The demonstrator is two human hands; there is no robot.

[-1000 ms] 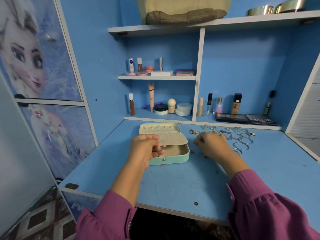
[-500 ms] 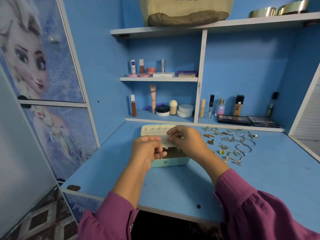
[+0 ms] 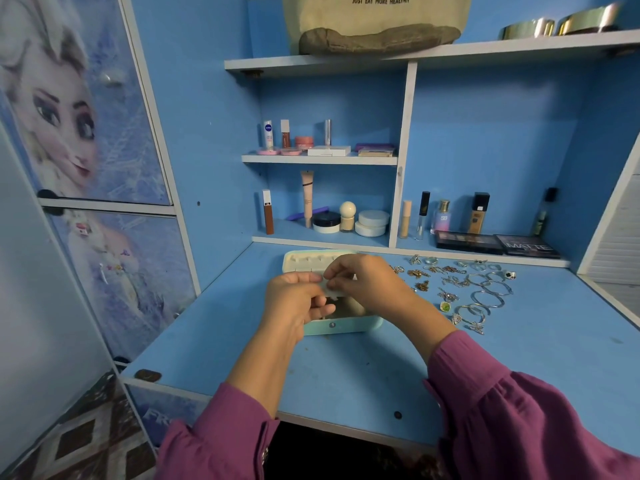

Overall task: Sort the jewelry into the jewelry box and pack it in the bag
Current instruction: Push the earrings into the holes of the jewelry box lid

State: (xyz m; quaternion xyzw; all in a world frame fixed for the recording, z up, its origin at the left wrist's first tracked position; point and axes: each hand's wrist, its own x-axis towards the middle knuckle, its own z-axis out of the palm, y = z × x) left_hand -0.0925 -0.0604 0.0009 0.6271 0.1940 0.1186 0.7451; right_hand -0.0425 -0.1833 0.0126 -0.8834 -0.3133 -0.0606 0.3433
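Sleeves: purple cuffs (image 3: 485, 393) at the near desk edge, forearms reaching forward over the blue desk (image 3: 363, 368).
Left hand (image 3: 294, 303): fingers curled, pinching the near-left edge of a pale insert panel (image 3: 329, 289) above the box.
Right hand (image 3: 363, 282): fingertips pinched at that same panel; whether a small piece of jewelry sits between them I cannot tell.
Jewelry box (image 3: 346, 323): mint green, open, mid-desk under both hands, lid (image 3: 308, 263) tipped back, a small snap on its front wall.
Handling of the box: looks a light, rigid shell; best taken by the two short ends once shut, since the insert seems thin and likely to flex.
Loose jewelry (image 3: 460, 289): spread on the desk just right of the box, not yet in it: silver bangles (image 3: 491, 292), gold pieces (image 3: 419, 273), a green-stone ring (image 3: 445, 307).
Handling of the jewelry: small, light, apt to tangle or slide; judged best pinched one piece at a time.
Palette (image 3: 528, 245): by the back wall, reads "MATTE".
Tube (image 3: 267, 133): on the middle shelf, label looks like "NIVEA".
Bag (image 3: 374, 22): beige, on the top shelf, well apart from the box, printed "JUST EAT MORE HEALTHY".
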